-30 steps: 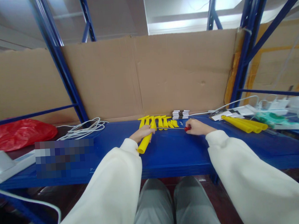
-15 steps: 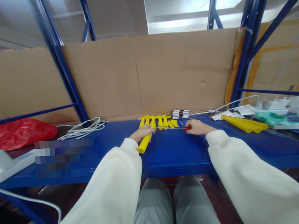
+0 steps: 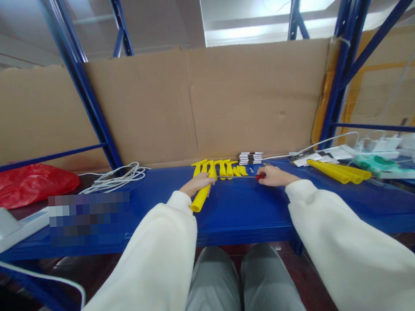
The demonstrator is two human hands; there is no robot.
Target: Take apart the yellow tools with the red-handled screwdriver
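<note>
My left hand [image 3: 197, 184] is wrapped round a yellow plastic tube [image 3: 201, 200], whose open end points down toward me. In my closed right hand [image 3: 275, 175] is the red handle of a screwdriver [image 3: 260, 176]. Its long thin shaft runs level to the left, with the tip at the upper part of the tube; exact contact is too small to make out. Behind the hands stand several yellow T-shaped pieces [image 3: 223, 169] in a row, beside small yellow parts [image 3: 241, 170]. Tiny metal bits [image 3: 251, 170] lie to their right.
A stack of small white boxes [image 3: 251, 158] stands against the cardboard wall [image 3: 253, 101]. On the right of the blue table [image 3: 239, 210] are yellow tubes [image 3: 335, 172] and a green-and-white packet [image 3: 380, 165]. Coiled white cable [image 3: 115, 179] and a red bag [image 3: 30, 185] lie left.
Both hands keep nearly the same place and grip. The screwdriver's red handle shows slightly differently in my right hand.
</note>
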